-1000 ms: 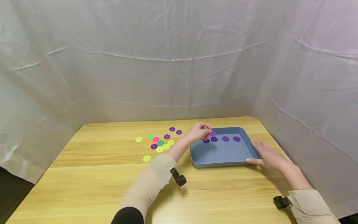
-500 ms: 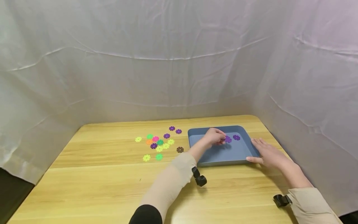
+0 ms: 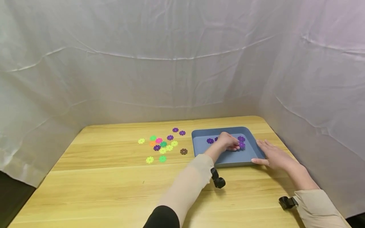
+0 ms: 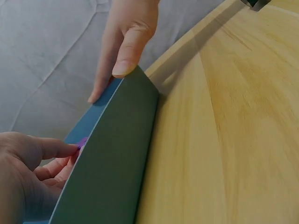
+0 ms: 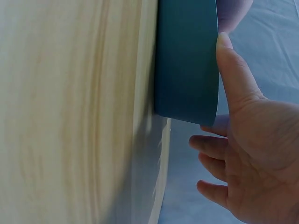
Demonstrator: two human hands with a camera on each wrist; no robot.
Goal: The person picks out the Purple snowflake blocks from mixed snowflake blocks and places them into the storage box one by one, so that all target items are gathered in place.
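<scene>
Two hands are seen at the blue tray [image 3: 205, 146], near the right end of the wooden table [image 3: 99, 186]. Nearest the viewer, the right hand [image 3: 273, 155] is laid flat against the tray's near right corner, fingers straight and relaxed along its right wall and the thumb pressed on the near wall; the same contact is shown in the right wrist view, where the thumb [image 5: 233, 74] lies against the tray's outer wall [image 5: 187, 56] and nothing is gripped. A little further in, the left hand [image 3: 228, 142] is reached over the near rim into the tray, fingers curled downward. A purple flower piece [image 3: 242, 145] is seen right at its fingertips, on the tray floor toward the right wall; in the left wrist view a sliver of purple [image 4: 82, 142] shows between thumb and forefinger just behind the rim, so the piece appears to be pinched, though most of it is hidden. Beyond the hand, more purple pieces [image 3: 210, 141] are lined along the tray's far side. Left of the tray, well apart from both hands, a brown piece [image 3: 183, 151] lies alone, and further left a scatter of coloured flower pieces [image 3: 161, 146] is spread on the table. At the back, a white cloth backdrop [image 3: 171, 63] is hung.
</scene>
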